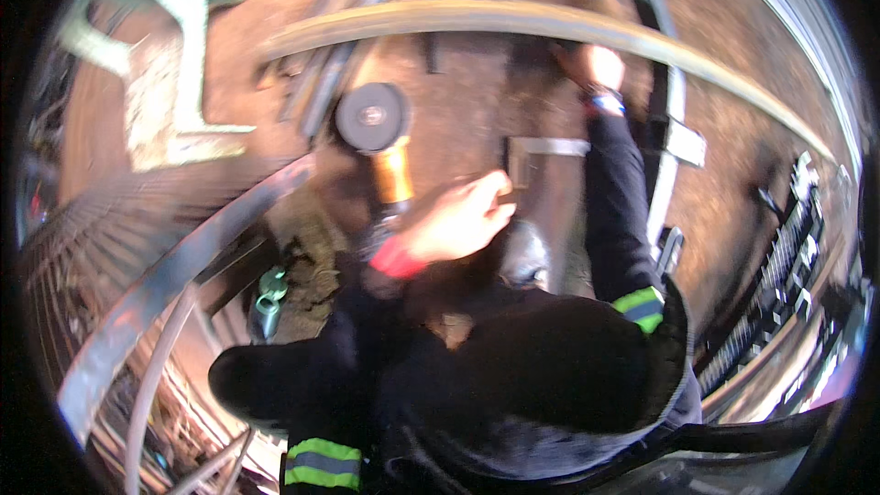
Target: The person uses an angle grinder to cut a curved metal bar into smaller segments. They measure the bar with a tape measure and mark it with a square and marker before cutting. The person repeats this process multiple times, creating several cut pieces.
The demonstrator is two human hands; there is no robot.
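Note:
My left hand point(458, 223) is over the middle of the work area, palm side turned away, with its fingers loosely bent and apart and nothing visible in them. Close to its wrist lies an angle grinder with an orange body point(392, 174) and a dark round disc point(371, 117). My right hand point(594, 69) reaches far forward to the lower edge of a long, narrow, yellowish-brown bar point(477, 16). Blur and shadow hide its fingertips, so I cannot tell whether they grip the bar. Between the hands is a pale right-angled piece point(550, 147).
A pale green metal frame point(191, 60) stands at the far left. Several metal strips point(335, 73) lie beyond the grinder. A dark angular frame point(662, 110) runs along the right of my arm. A rusty curved beam point(183, 261) and a green bottle-like object point(268, 302) are at lower left.

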